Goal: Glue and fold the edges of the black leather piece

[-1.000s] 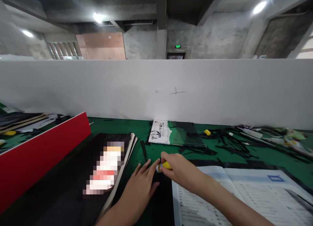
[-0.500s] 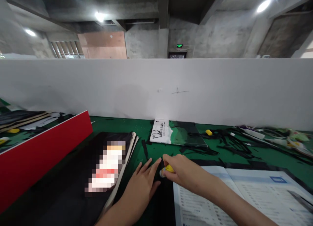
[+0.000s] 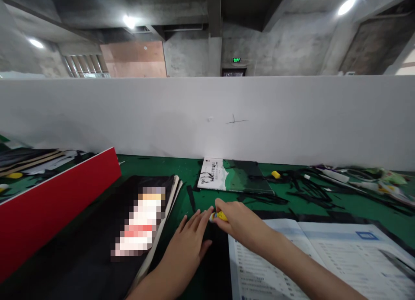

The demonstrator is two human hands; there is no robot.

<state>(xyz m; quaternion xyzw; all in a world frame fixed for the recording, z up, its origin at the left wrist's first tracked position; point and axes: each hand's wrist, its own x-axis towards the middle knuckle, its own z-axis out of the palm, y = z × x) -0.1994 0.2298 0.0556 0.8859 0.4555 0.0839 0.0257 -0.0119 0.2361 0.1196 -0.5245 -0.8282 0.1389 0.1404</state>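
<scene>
My right hand (image 3: pixel 238 224) is closed around a small yellow glue stick (image 3: pixel 219 215), its white tip pointing left and down onto a black sheet (image 3: pixel 214 265). My left hand (image 3: pixel 188 246) lies flat, fingers stretched out, pressing on the same black sheet just left of the stick's tip. An open book with printed pages (image 3: pixel 311 261) lies under my right forearm.
A stack of black-covered books (image 3: pixel 97 244) lies left of my hands, with a red board (image 3: pixel 48 209) beyond it. A green and white book (image 3: pixel 233 175) rests by the white partition (image 3: pixel 207 118). Black paper scraps, a yellow cap (image 3: pixel 275 174) and tools (image 3: pixel 356 181) litter the green mat at right.
My right hand slid the glue stick slightly back and forth over the black sheet. My left hand stayed pressed flat in place.
</scene>
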